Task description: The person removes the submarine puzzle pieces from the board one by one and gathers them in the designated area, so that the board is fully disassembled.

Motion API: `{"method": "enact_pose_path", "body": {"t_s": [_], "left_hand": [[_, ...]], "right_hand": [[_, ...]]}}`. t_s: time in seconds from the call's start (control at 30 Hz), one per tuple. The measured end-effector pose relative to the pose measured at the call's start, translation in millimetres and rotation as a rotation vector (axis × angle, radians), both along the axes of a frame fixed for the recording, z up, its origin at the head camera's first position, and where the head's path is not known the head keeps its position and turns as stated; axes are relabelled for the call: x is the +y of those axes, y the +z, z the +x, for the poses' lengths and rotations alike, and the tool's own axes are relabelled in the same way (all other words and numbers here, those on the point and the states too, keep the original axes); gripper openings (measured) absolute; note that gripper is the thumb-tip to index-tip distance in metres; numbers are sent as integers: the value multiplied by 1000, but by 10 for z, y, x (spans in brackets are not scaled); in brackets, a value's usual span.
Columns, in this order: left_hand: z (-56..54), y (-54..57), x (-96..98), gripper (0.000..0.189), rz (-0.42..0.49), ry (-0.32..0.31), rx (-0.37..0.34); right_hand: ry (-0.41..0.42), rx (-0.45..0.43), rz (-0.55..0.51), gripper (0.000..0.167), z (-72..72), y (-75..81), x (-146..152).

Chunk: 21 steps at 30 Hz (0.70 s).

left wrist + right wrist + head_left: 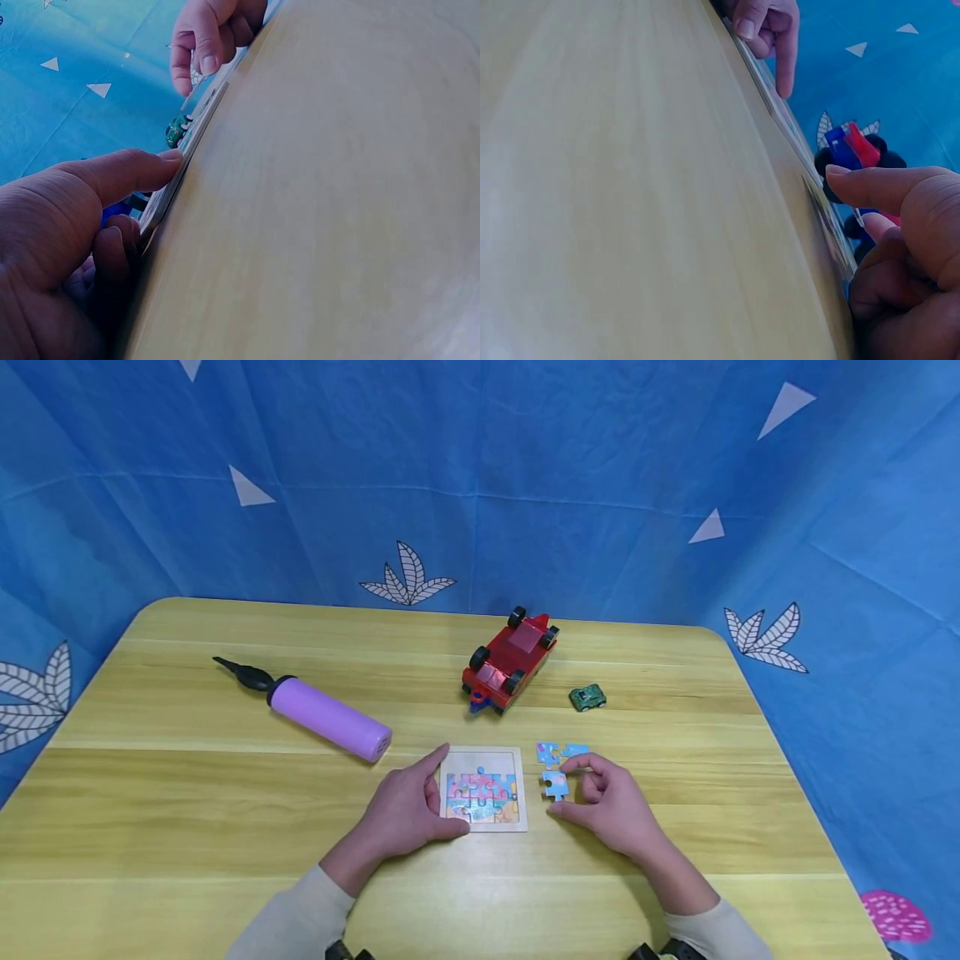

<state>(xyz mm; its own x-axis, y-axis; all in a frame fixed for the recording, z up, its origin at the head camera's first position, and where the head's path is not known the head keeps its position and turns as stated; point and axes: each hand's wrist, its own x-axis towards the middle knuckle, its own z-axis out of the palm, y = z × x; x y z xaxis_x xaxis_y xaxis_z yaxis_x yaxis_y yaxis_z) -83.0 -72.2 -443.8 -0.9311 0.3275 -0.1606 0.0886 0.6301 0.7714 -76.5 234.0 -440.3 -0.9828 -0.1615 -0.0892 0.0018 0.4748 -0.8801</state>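
My left hand grips a small square puzzle board by its left side, index finger at the top left corner and thumb on the lower edge. Joined pink, blue and yellow pieces cover the lower part of the board; bare backing shows along the top. Right of the board, my right hand holds a light blue puzzle piece at its fingertips, thumb and index finger curved around it. Two loose blue pieces, one puzzle piece and another piece, lie just beyond those fingers.
A red toy car with black wheels lies upside down behind the board. To its right stands a tiny green car. A purple hand pump with a black nozzle lies at the left. Blue patterned cloth hangs behind the wooden table.
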Motion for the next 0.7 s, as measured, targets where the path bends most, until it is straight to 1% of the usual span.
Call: {"method": "enact_pose_path", "body": {"t_s": [0.23, 0.5, 0.7], "left_hand": [[3, -1, -8, 109, 8, 0, 4], [1, 0, -10, 109, 5, 2, 0], [4, -2, -8, 109, 9, 4, 5]], "right_hand": [[-19, 47, 6, 46, 31, -16, 145], [-80, 29, 14, 47, 48, -19, 301], [-110, 20, 27, 48, 24, -17, 413]]}}
